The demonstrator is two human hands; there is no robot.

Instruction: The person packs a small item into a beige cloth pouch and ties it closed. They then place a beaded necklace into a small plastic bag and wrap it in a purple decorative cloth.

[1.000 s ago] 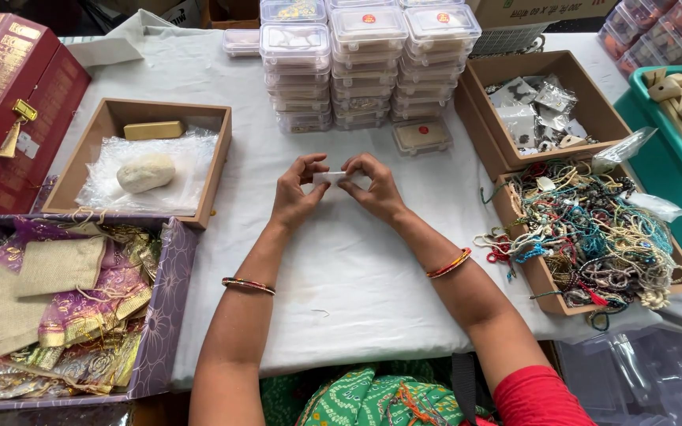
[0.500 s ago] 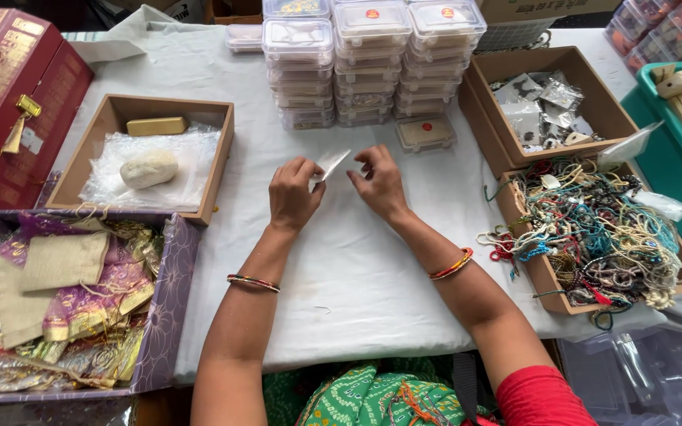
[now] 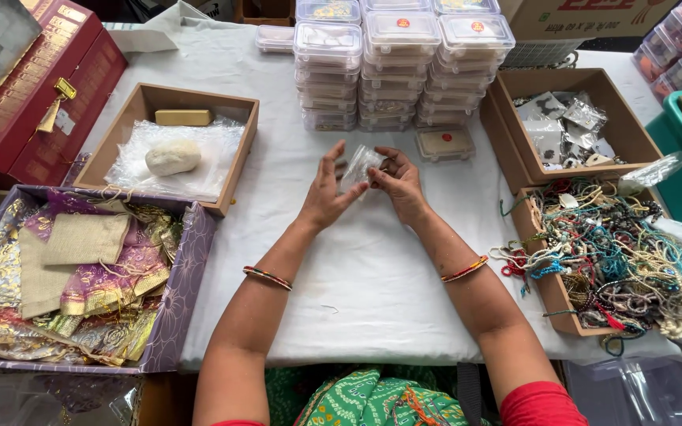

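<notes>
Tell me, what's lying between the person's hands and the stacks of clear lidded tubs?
One flat clear tub with a red dot on bare white cloth, by the right hand, in the head view.
</notes>
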